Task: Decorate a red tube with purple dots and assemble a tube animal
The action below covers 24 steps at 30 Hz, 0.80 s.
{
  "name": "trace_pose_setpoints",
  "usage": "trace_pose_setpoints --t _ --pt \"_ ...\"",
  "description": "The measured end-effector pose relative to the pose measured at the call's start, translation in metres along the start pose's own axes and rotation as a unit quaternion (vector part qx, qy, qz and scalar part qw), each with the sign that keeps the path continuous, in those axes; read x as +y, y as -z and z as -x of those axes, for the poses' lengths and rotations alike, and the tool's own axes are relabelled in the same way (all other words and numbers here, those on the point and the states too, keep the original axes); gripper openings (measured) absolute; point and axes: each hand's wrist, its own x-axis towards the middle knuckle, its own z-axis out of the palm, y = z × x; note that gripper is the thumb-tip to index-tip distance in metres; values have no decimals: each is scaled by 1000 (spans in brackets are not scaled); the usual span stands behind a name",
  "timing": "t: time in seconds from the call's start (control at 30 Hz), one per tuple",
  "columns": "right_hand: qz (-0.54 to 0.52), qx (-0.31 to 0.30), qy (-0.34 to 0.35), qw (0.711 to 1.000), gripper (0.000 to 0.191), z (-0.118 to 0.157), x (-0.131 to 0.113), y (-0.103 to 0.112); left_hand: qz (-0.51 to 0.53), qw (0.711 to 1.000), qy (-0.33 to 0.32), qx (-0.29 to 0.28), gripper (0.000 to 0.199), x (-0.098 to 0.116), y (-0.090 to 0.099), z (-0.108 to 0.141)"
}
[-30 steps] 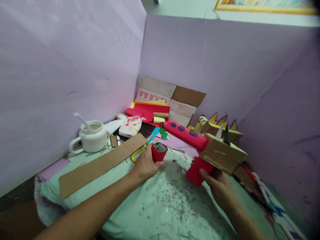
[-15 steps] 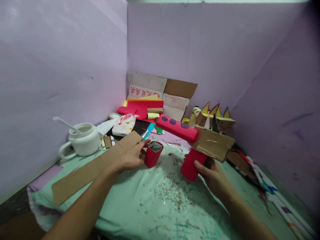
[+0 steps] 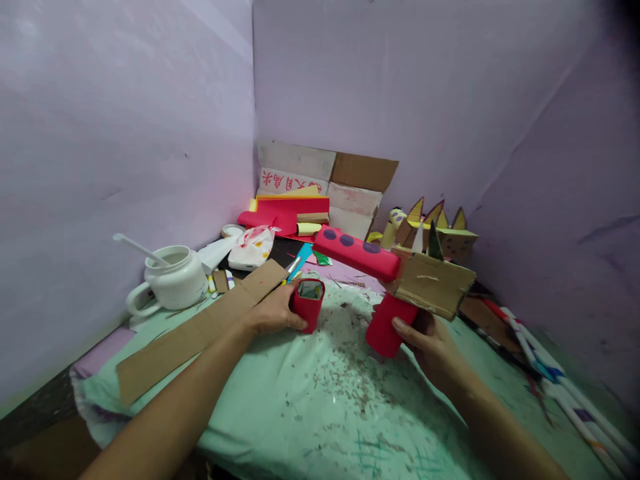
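My left hand (image 3: 280,310) has its thumb and fingers around a short red tube (image 3: 311,310), which stands on the green cloth (image 3: 280,400) with its hollow end up. On the right, my right hand (image 3: 423,337) grips the red cylindrical leg (image 3: 389,327) of a cardboard figure. The figure has a brown cardboard body (image 3: 431,283) with pointed pieces on top. A long red neck with purple dots (image 3: 355,253) slants from it up to the left. Part of my right fingers is hidden behind the leg.
A white mug-like pot (image 3: 175,283) with a spoon stands at the left. Beside it lies a long cardboard strip (image 3: 200,327). Red paper (image 3: 280,217) and an opened box (image 3: 353,200) are at the back. A yellow figure (image 3: 455,237) and markers (image 3: 570,393) are at the right.
My left hand has closed around the short red tube, which now stands more upright. The view has shifted slightly. My right hand keeps its hold on the leg.
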Motion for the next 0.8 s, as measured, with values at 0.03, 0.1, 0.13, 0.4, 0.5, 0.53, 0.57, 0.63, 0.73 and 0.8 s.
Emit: trace_pose_setpoints --t 0.03,0.1,0.13,0.4,0.5,0.53,0.57,0.63,0.73,0.8 --pt "-3 1 3 1000 57 -1 2 1 -2 1000 6 5 50 -2 -2 0" --pt "2 -2 12 1000 51 -2 6 5 0 999 10 38 55 -5 -9 0" --pt "13 -7 16 1000 48 -3 8 7 -3 998 7 60 58 -6 -14 0" --pt "89 -81 6 993 45 -4 12 17 -128 979 22 159 69 -11 -40 1" --pt "94 -91 -12 991 45 -5 15 17 -146 974 31 173 69 -8 -40 3" --pt "90 -91 -18 992 46 -5 16 17 -134 976 28 170 67 -7 -40 3" --pt "87 -91 -21 992 46 -5 16 17 -110 981 20 160 63 -7 -40 3" --pt "86 -90 -28 992 45 -4 14 16 -40 992 0 123 55 -7 -41 2" --pt "98 -85 -34 991 45 -3 8 15 33 997 -21 68 50 -8 -42 -2" --pt "103 -77 -34 991 45 -2 6 17 41 997 -31 60 50 -8 -41 -4"
